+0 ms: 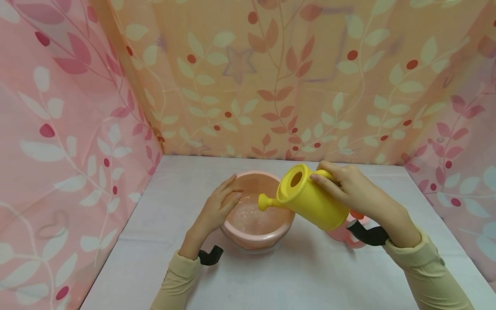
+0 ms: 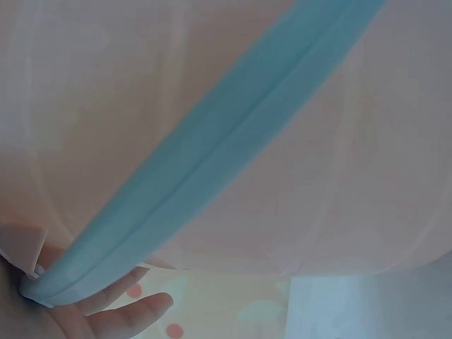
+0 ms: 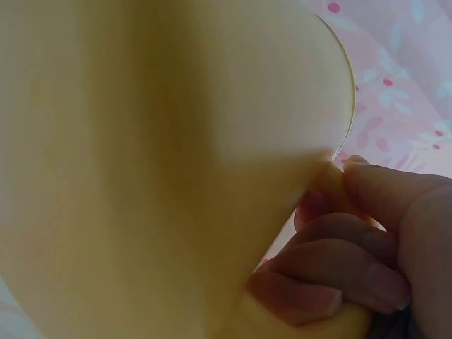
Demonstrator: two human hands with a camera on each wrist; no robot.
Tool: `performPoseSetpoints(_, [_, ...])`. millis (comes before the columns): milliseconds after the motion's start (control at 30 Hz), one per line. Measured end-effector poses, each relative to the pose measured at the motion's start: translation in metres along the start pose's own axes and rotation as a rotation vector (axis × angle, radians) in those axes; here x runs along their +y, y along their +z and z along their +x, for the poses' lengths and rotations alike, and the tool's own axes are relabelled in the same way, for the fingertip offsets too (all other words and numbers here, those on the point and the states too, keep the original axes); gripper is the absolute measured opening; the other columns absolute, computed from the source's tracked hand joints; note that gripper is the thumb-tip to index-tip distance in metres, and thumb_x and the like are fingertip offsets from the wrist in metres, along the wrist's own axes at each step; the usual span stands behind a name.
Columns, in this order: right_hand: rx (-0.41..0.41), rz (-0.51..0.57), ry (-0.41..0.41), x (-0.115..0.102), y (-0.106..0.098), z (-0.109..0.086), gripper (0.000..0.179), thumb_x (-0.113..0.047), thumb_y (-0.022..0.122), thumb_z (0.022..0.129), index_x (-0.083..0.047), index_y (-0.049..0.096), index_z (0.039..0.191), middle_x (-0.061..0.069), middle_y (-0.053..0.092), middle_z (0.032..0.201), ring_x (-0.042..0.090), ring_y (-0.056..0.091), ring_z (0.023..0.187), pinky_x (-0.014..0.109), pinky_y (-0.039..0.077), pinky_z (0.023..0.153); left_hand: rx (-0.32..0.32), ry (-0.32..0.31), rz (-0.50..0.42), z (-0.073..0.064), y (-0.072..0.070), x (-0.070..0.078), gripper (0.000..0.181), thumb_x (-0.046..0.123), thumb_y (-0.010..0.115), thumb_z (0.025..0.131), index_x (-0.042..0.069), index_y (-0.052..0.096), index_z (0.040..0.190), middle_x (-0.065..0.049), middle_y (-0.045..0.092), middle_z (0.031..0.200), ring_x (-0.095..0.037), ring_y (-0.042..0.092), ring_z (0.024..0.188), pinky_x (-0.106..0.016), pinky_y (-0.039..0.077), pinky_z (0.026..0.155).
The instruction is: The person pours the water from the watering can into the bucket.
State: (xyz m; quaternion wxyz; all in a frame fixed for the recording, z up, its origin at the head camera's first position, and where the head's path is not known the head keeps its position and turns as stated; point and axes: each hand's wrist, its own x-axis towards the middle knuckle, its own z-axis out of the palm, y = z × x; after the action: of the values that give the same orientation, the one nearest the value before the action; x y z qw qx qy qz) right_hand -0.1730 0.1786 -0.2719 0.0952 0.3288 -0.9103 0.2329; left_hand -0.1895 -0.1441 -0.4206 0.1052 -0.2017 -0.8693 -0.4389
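Note:
My right hand grips the handle of a yellow watering can. The can is tilted left, its round spout head above the right part of a pink bowl. Clear liquid with ripples shows in the bowl's bottom. At the bowl's left rim is my left hand, fingers extended and reaching partly over the rim. In the left wrist view, the bowl's side fills the picture behind a blue-green band, with extended fingers below. The right wrist view shows curled fingers around the can's handle.
A pink cup with a handle stands behind the watering can, partly hidden, with a red-orange piece at its top. The white table meets leaf-patterned cloth walls at the back and both sides.

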Motion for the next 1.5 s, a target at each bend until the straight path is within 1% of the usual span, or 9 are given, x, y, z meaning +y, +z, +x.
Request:
performPoseSetpoints(267, [-0.008, 0.003, 0.002, -0.0004, -0.0006, 0.0006, 0.012, -0.025, 0.059, 0.091, -0.020, 0.052, 0.084, -0.009, 0.043, 0.061, 0.004, 0.044, 0.055, 0.020, 0.041, 0.051, -0.002, -0.013, 0.005, -0.0005, -0.0010, 0.0015, 0.028, 0.035, 0.049, 0.096, 0.020, 0.064, 0.115, 0.009, 0.029, 0.149, -0.020, 0.030, 0.137, -0.053, 0.028, 0.106])
performPoseSetpoints(400, [-0.025, 0.005, 0.022, -0.0009, -0.0014, 0.0011, 0.012, -0.027, 0.058, 0.092, -0.019, 0.052, 0.085, -0.008, 0.044, 0.062, 0.006, 0.046, 0.056, 0.020, 0.043, 0.052, -0.004, -0.016, 0.006, -0.0006, -0.0013, 0.0017, 0.031, 0.041, 0.047, 0.096, 0.023, 0.064, 0.114, 0.010, 0.028, 0.149, -0.019, 0.029, 0.137, -0.052, 0.028, 0.106])
performPoseSetpoints(667, [-0.015, 0.003, 0.007, 0.0008, -0.0021, 0.0000, 0.012, -0.026, 0.059, 0.091, -0.020, 0.051, 0.084, -0.009, 0.043, 0.062, 0.005, 0.045, 0.055, 0.020, 0.042, 0.051, 0.003, -0.003, 0.005, -0.0006, -0.0010, 0.0007, 0.030, 0.036, 0.049, 0.096, 0.019, 0.064, 0.115, 0.008, 0.029, 0.150, -0.022, 0.030, 0.136, -0.054, 0.029, 0.106])
performPoseSetpoints(833, [-0.006, -0.004, -0.005, 0.0018, -0.0033, -0.0015, 0.012, -0.024, 0.060, 0.091, -0.020, 0.051, 0.084, -0.010, 0.043, 0.062, 0.004, 0.044, 0.055, 0.020, 0.042, 0.051, 0.002, -0.003, 0.001, -0.0005, -0.0013, 0.0007, 0.036, 0.039, 0.047, 0.096, 0.015, 0.064, 0.116, 0.002, 0.030, 0.150, -0.023, 0.030, 0.136, -0.055, 0.028, 0.105])
performPoseSetpoints(1033, [-0.011, -0.007, -0.012, -0.0003, -0.0049, -0.0033, 0.013, -0.025, 0.060, 0.091, -0.021, 0.050, 0.084, -0.010, 0.041, 0.061, 0.003, 0.043, 0.053, 0.019, 0.040, 0.050, -0.003, -0.004, -0.001, -0.0006, -0.0010, 0.0004, 0.039, 0.043, 0.046, 0.096, 0.015, 0.064, 0.116, 0.000, 0.030, 0.150, -0.022, 0.029, 0.137, -0.054, 0.028, 0.106])
performPoseSetpoints(1100, [-0.015, -0.004, -0.010, -0.0009, -0.0052, -0.0030, 0.013, -0.026, 0.060, 0.091, -0.021, 0.050, 0.084, -0.009, 0.041, 0.061, 0.003, 0.043, 0.053, 0.019, 0.041, 0.050, -0.001, -0.002, -0.001, -0.0005, -0.0010, 0.0004, 0.038, 0.042, 0.046, 0.096, 0.015, 0.064, 0.116, 0.001, 0.030, 0.150, -0.022, 0.030, 0.136, -0.054, 0.028, 0.106])
performPoseSetpoints(1233, [-0.019, -0.002, -0.001, -0.0019, -0.0059, -0.0026, 0.013, -0.026, 0.060, 0.091, -0.020, 0.050, 0.083, -0.009, 0.041, 0.062, 0.003, 0.044, 0.053, 0.019, 0.041, 0.050, 0.003, -0.003, -0.002, -0.0003, -0.0006, 0.0005, 0.033, 0.036, 0.049, 0.096, 0.014, 0.064, 0.115, 0.005, 0.030, 0.150, -0.022, 0.030, 0.136, -0.054, 0.028, 0.105])
performPoseSetpoints(1300, [-0.019, -0.003, -0.002, -0.0022, -0.0063, -0.0025, 0.014, -0.026, 0.059, 0.091, -0.020, 0.050, 0.083, -0.009, 0.041, 0.061, 0.003, 0.043, 0.052, 0.019, 0.040, 0.050, 0.004, 0.004, 0.000, -0.0004, -0.0007, 0.0010, 0.031, 0.033, 0.050, 0.096, 0.014, 0.064, 0.115, 0.005, 0.030, 0.150, -0.024, 0.031, 0.136, -0.055, 0.029, 0.105])
performPoseSetpoints(1500, [-0.019, -0.013, -0.010, -0.0025, -0.0081, -0.0038, 0.014, -0.026, 0.059, 0.091, -0.020, 0.049, 0.082, -0.009, 0.039, 0.061, 0.003, 0.042, 0.053, 0.019, 0.039, 0.050, 0.000, 0.018, 0.016, -0.0008, -0.0013, 0.0014, 0.028, 0.031, 0.050, 0.096, 0.015, 0.064, 0.115, 0.002, 0.030, 0.150, -0.028, 0.031, 0.135, -0.057, 0.030, 0.103])
